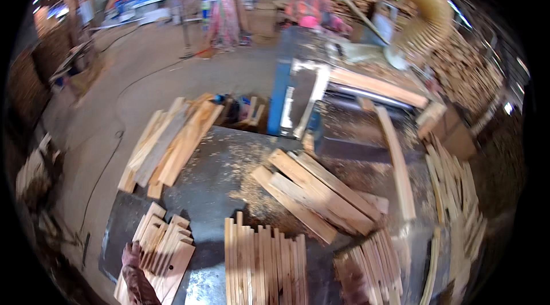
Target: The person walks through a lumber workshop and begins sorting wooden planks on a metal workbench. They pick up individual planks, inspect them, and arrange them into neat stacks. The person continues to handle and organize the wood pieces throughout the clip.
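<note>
Head view, and straight to the left hand (131, 253), down on the outer edge of a stack of boards (175, 253), just left of the middle row of slats (264, 265)! Fingers against the wood there, but whether they close on a board, I cannot tell. Over to the right of that middle row, a shorter bundle of slats (379, 265), and on its near side a reddish-brown blur (350, 275): possibly the right hand or its sleeve, too smeared to call, its fingers unreadable.

Beyond the middle row and a touch right, loose boards (318, 193) lie slantwise, sawdust (252, 185) scattered beside them on the dark metal table (209, 205). Far beyond the row on the left, another group of boards (172, 142) fans out at the table's edge. Farther beyond on the right stands the blue-sided machine (279, 99), one long board (396, 162) reaching from it back toward the row's right, and a fat yellowish hose (427, 1) arching above!
</note>
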`<state>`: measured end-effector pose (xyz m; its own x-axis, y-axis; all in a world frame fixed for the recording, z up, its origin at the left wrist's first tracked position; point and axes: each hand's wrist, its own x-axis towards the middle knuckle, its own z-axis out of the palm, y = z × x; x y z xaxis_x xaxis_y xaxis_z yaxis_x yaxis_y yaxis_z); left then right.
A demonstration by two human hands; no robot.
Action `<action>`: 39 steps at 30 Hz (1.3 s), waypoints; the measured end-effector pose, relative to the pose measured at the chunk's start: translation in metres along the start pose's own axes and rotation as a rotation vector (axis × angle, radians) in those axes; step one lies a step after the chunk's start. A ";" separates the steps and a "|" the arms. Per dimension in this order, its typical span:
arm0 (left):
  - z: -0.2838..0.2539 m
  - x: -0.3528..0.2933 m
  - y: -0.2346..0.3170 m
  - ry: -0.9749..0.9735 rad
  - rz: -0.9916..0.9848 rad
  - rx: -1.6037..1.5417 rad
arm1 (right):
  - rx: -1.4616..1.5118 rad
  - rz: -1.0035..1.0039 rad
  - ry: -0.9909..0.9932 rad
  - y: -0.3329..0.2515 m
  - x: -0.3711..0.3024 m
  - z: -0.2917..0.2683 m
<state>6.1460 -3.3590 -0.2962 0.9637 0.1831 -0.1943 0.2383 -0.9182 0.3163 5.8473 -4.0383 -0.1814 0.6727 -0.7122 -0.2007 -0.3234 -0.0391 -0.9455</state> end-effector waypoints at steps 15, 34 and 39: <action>0.033 -0.058 0.028 0.387 0.167 0.571 | -0.518 -0.081 0.471 -0.019 0.234 -0.085; 0.067 -0.267 0.290 -0.211 0.662 -0.407 | 0.378 0.090 -0.030 -0.025 0.083 -0.114; 0.051 -0.300 0.304 -0.383 0.672 -0.552 | 0.187 -0.012 0.317 -0.002 -0.059 -0.124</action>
<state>5.9231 -3.7113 -0.1886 0.8380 -0.5408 -0.0726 -0.2337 -0.4760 0.8478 5.7259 -4.0831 -0.1362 0.4271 -0.8952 -0.1274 -0.1698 0.0590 -0.9837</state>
